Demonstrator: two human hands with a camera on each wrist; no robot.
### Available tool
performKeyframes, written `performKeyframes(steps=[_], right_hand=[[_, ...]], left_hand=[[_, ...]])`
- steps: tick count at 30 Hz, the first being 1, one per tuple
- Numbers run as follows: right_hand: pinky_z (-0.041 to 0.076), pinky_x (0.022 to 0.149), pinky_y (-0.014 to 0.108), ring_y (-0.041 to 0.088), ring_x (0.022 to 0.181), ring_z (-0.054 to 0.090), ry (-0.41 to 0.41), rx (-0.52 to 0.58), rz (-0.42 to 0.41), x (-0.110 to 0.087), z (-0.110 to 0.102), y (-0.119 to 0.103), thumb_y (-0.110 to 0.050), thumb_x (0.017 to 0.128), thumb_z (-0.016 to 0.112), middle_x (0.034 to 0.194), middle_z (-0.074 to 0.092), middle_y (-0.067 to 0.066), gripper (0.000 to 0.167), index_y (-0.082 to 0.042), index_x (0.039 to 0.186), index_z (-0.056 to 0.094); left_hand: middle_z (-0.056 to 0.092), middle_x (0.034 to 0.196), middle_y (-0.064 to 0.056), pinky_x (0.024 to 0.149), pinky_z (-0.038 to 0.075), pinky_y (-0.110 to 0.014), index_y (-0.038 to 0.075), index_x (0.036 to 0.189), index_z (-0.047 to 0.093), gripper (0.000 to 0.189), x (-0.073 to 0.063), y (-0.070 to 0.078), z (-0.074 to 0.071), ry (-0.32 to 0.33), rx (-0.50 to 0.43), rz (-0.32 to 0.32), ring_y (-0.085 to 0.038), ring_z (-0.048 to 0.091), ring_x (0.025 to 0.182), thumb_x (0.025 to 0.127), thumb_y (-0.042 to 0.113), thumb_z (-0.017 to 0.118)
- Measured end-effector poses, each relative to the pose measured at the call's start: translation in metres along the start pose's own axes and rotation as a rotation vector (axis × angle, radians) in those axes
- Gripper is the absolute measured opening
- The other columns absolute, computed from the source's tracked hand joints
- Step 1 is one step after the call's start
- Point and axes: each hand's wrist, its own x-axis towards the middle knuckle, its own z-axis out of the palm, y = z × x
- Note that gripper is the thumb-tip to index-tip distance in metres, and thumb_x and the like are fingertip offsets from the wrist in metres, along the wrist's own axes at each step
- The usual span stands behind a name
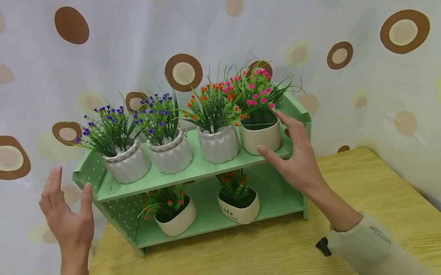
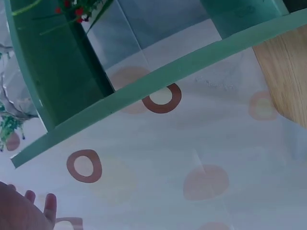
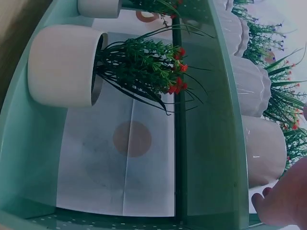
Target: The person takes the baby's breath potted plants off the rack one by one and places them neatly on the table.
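Note:
My left hand (image 1: 68,216) is raised off the left end of a green two-tier shelf (image 1: 153,183), thumb apart from the fingers, holding nothing. Around the right side of a smooth cream pot (image 1: 262,139) with pink flowers (image 1: 255,97) is my right hand (image 1: 299,158). Its thumb overlaps the pot's front and its index finger reaches the rim, with the two spread wide. The right wrist view shows other fingertips (image 3: 261,195) just beside that pot (image 3: 265,151). Left of it on the top tier stand a white fluted pot (image 1: 219,145) with orange flowers and two similar pots (image 1: 170,153) with purple flowers.
On the lower tier two cream pots (image 1: 178,219) with red-orange flowers sit tilted in the head view, one lettered (image 1: 242,210). The shelf stands on a wooden table (image 1: 226,269), against a white cloth (image 1: 200,23) with brown circles.

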Motion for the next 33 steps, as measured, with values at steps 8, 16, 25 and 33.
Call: performKeyframes(steps=[8, 16, 25, 33], right_hand=[[0.034, 0.12, 0.052, 0.025, 0.146, 0.037, 0.053, 0.01, 0.048, 0.009, 0.013, 0.003, -0.025, 0.09, 0.082, 0.158, 0.039, 0.009, 0.083, -0.023, 0.161, 0.037], [0.038, 0.117, 0.05, 0.029, 0.141, 0.042, 0.084, -0.027, 0.068, 0.013, 0.018, 0.003, -0.028, 0.089, 0.083, 0.154, 0.043, 0.015, 0.084, -0.016, 0.16, 0.039], [0.044, 0.113, 0.05, 0.035, 0.138, 0.048, 0.086, -0.062, 0.064, 0.015, 0.016, 0.005, -0.021, 0.088, 0.085, 0.152, 0.045, 0.019, 0.077, -0.004, 0.152, 0.047], [0.046, 0.112, 0.048, 0.035, 0.139, 0.052, 0.092, -0.066, 0.076, 0.016, 0.016, 0.005, -0.021, 0.086, 0.087, 0.156, 0.045, 0.015, 0.075, -0.005, 0.149, 0.05]], left_hand=[[0.053, 0.151, -0.008, 0.095, 0.037, -0.012, 0.028, 0.154, 0.05, 0.06, 0.008, -0.008, 0.009, -0.042, -0.011, -0.106, -0.002, 0.05, 0.12, 0.099, 0.019, 0.069], [0.065, 0.133, -0.017, 0.086, 0.039, -0.007, 0.019, 0.144, 0.063, 0.038, 0.009, -0.015, 0.012, -0.03, -0.038, -0.083, 0.016, 0.049, 0.103, 0.107, 0.02, 0.058], [0.071, 0.114, -0.007, 0.067, 0.038, -0.004, 0.02, 0.143, 0.064, 0.038, 0.009, -0.021, 0.016, -0.011, -0.028, -0.093, 0.02, 0.053, 0.082, 0.105, 0.016, 0.061], [0.073, 0.118, -0.02, 0.067, 0.038, -0.003, 0.019, 0.142, 0.064, 0.037, 0.009, -0.022, 0.016, -0.008, -0.022, -0.082, 0.021, 0.052, 0.082, 0.105, 0.017, 0.062]])
